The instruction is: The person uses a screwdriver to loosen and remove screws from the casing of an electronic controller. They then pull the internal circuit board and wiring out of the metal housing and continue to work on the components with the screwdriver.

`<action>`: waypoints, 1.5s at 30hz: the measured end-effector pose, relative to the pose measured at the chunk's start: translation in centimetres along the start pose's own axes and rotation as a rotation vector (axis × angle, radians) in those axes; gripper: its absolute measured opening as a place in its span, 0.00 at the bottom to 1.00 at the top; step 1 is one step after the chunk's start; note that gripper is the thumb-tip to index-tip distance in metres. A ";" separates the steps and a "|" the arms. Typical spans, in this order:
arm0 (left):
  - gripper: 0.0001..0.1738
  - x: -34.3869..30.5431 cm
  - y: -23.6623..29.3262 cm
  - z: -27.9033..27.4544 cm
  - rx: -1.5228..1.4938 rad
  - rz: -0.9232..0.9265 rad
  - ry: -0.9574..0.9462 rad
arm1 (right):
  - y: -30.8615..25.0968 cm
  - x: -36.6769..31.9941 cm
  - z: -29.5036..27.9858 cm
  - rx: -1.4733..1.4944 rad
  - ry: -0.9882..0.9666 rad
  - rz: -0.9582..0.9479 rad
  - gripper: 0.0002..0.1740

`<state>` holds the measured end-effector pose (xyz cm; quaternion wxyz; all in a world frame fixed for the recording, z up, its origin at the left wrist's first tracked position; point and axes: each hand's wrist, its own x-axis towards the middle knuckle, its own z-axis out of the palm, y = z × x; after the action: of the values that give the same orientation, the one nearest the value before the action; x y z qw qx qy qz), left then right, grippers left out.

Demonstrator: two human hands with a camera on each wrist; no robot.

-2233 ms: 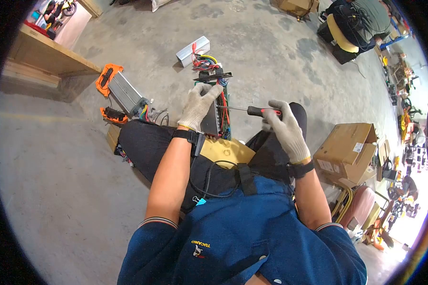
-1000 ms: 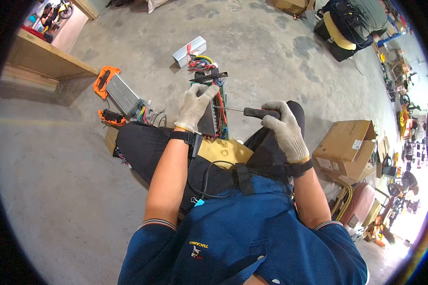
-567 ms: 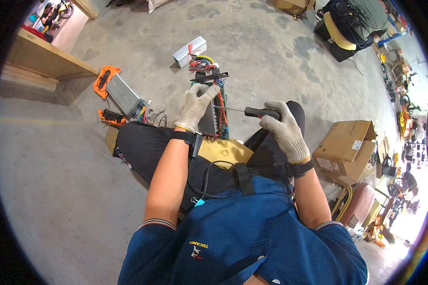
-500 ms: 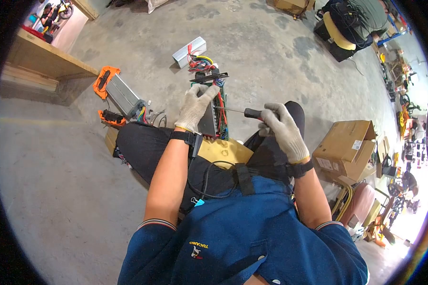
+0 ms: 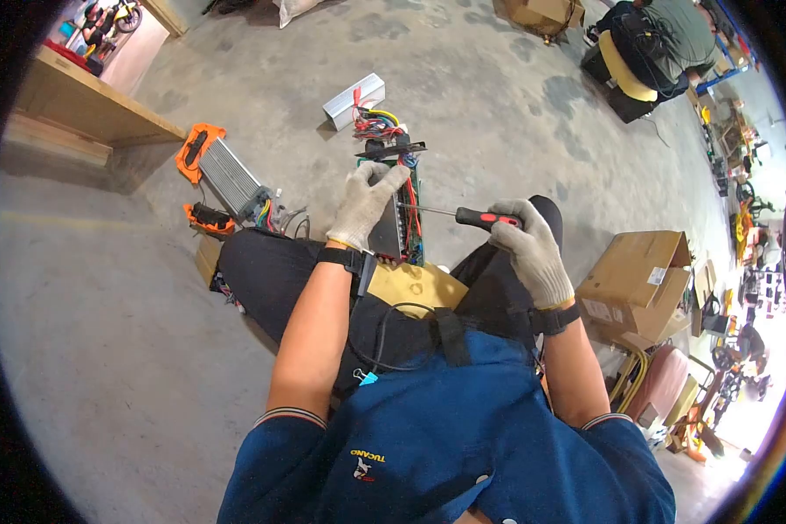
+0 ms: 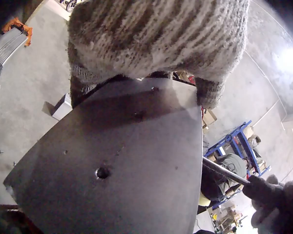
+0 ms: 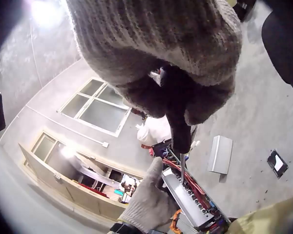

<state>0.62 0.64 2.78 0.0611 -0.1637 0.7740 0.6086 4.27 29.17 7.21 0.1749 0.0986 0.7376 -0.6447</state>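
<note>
In the head view my gloved left hand (image 5: 365, 203) grips the upper part of an opened electronics unit, with its dark metal plate (image 5: 384, 234) beside a green circuit board and red wires. The left wrist view shows this flat plate (image 6: 136, 151) with a few holes, the glove over its far edge. My gloved right hand (image 5: 531, 249) holds a screwdriver (image 5: 480, 217) by its black and red handle. Its shaft points left to the plate's edge. In the right wrist view the shaft (image 7: 182, 168) meets a row of screws (image 7: 189, 194) along that edge.
A yellow surface (image 5: 415, 286) lies between the legs. Beyond the unit are bundled wires (image 5: 377, 124) and a silver housing (image 5: 355, 100). A finned unit (image 5: 233, 179) with orange parts lies left, a cardboard box (image 5: 633, 279) right. Another person (image 5: 677, 39) is at the upper right.
My right fingers have shifted along and around the screwdriver handle, so its red part shows again. The shaft stays at the plate's edge. My left hand keeps its hold; the head view has shifted slightly.
</note>
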 end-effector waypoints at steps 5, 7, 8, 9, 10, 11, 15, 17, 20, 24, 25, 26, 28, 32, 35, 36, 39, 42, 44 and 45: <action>0.26 0.9 -1.5 0.1 -0.085 -0.026 -0.015 | 0.0 -0.3 -1.2 0.066 -0.004 0.022 0.22; 0.27 1.3 -2.4 0.6 -0.110 -0.015 0.005 | -0.3 -0.6 -1.2 0.110 0.007 0.018 0.22; 0.29 1.5 -3.0 0.7 -0.128 -0.006 0.014 | -0.7 -0.9 -1.2 0.158 0.036 0.013 0.21; 0.29 1.5 -3.1 0.5 -0.128 -0.004 0.021 | -1.0 -1.1 -1.1 0.207 0.065 0.007 0.20; 0.29 1.5 -3.1 0.4 -0.035 0.013 0.027 | -0.6 -0.8 -1.5 0.264 0.053 0.029 0.20; 0.30 1.6 -3.1 0.4 0.057 0.033 0.032 | -0.5 -0.6 -1.6 0.263 0.051 0.022 0.20; 0.30 1.2 -2.3 0.0 0.072 0.034 0.010 | 0.0 -0.1 -2.1 0.337 0.067 0.002 0.20; 0.30 1.6 -3.4 0.3 0.077 0.036 0.023 | -0.2 0.0 -2.0 0.361 0.055 -0.009 0.20; 0.29 1.6 -3.4 0.4 0.094 0.028 0.041 | -0.4 -0.1 -1.6 0.408 0.111 0.042 0.19; 0.34 1.9 -4.0 0.5 0.022 -0.046 -0.005 | 0.3 0.1 -1.8 0.430 0.085 0.026 0.19; 0.34 1.9 -3.9 0.5 0.023 -0.047 -0.009 | 0.3 0.0 -1.8 0.435 0.078 0.031 0.19; 0.35 1.8 -3.8 0.4 -0.035 -0.069 -0.036 | 0.3 0.0 -1.7 0.436 0.081 0.033 0.19; 0.36 1.7 -3.7 0.4 -0.092 -0.091 -0.066 | 0.2 -0.2 -1.3 0.428 0.107 -0.004 0.18; 0.36 1.7 -3.5 0.4 -0.047 -0.073 -0.036 | -0.2 -0.2 -1.2 0.424 0.130 0.082 0.18; 0.36 1.4 -2.8 0.0 0.013 -0.048 -0.033 | 0.3 0.2 -1.0 0.429 0.104 0.052 0.18; 0.36 1.3 -2.6 -0.1 0.046 -0.030 -0.031 | 0.5 0.4 -0.9 0.442 0.093 0.042 0.18; 0.36 1.1 -2.2 -0.3 0.086 -0.020 -0.031 | 0.5 0.4 -0.7 0.458 0.084 0.035 0.18; 0.36 1.1 -2.3 -0.1 0.020 -0.052 -0.043 | 0.6 0.4 -0.8 0.462 0.084 0.042 0.18; 0.36 1.2 -2.5 0.1 0.021 -0.060 -0.035 | 0.9 0.4 -1.0 0.464 0.082 0.046 0.18; 0.36 1.2 -2.6 0.1 0.023 -0.068 -0.024 | 1.1 0.4 -1.1 0.461 0.078 0.039 0.18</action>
<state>0.28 0.00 0.01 0.0929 -0.1818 0.7741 0.5993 4.15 30.38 6.12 0.1315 0.1752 0.5750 -0.7883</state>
